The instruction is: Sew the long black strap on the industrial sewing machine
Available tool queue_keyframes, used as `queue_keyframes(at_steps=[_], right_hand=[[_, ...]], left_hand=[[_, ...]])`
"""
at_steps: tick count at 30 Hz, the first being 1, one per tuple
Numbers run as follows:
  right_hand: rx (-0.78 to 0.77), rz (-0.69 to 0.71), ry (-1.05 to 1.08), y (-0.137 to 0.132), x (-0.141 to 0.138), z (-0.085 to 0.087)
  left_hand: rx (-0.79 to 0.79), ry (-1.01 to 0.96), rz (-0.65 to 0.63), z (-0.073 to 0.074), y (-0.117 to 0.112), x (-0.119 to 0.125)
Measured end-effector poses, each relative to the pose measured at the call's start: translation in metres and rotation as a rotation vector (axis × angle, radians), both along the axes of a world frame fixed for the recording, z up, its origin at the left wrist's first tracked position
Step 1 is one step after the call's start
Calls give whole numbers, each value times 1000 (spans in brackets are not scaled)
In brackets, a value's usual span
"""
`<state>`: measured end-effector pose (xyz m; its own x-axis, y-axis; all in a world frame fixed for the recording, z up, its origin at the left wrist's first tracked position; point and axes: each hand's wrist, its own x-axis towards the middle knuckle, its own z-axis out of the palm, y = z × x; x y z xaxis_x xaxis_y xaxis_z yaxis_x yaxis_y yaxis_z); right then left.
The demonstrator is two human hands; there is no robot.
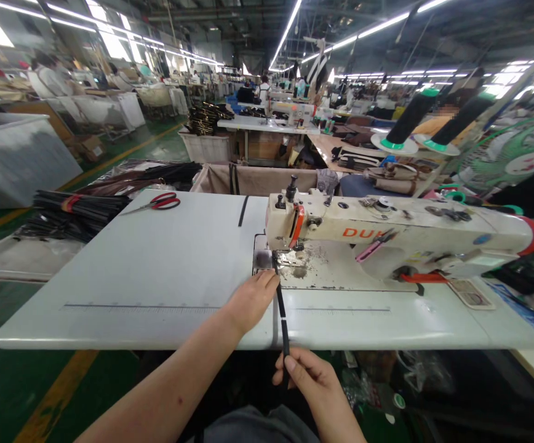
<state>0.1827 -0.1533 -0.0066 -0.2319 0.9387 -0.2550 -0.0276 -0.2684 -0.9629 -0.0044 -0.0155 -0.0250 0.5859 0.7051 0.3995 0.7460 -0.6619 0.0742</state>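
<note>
A narrow black strap runs from under the presser foot of the white sewing machine back over the table's front edge. My left hand rests on the table with closed fingertips pressing the strap just in front of the needle plate. My right hand is below the table edge and pinches the strap's near end between thumb and fingers.
Red-handled scissors and a bundle of black straps lie at the far left of the white table. A short black strip lies at the back. Thread cones and a green fan stand right. Other workstations and people fill the background.
</note>
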Motion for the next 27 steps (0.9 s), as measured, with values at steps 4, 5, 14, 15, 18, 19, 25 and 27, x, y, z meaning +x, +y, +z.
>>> queue_keyframes(at_steps=[4, 5, 14, 15, 18, 19, 25, 27], right_hand=[[-32, 3, 12, -6, 1, 3], [-32, 4, 13, -7, 1, 4], [-103, -29, 54, -11, 0, 17], [-90, -24, 46, -11, 0, 18], [-53, -14, 19, -11, 2, 20], [-45, -8, 14, -10, 3, 19], [-15, 50, 11, -8, 5, 2], [-13, 70, 20, -8, 5, -1]], left_hand=[[17, 5, 9, 0, 0, 0], [19, 4, 6, 0, -1, 0], [1, -3, -31, -3, 1, -2], [-3, -6, -34, -4, 1, -2], [1, 1, -34, -5, 2, -2], [2, 7, -34, -5, 1, -2], [-26, 26, -31, -4, 1, -1], [-27, 6, -1, -6, 3, 1]])
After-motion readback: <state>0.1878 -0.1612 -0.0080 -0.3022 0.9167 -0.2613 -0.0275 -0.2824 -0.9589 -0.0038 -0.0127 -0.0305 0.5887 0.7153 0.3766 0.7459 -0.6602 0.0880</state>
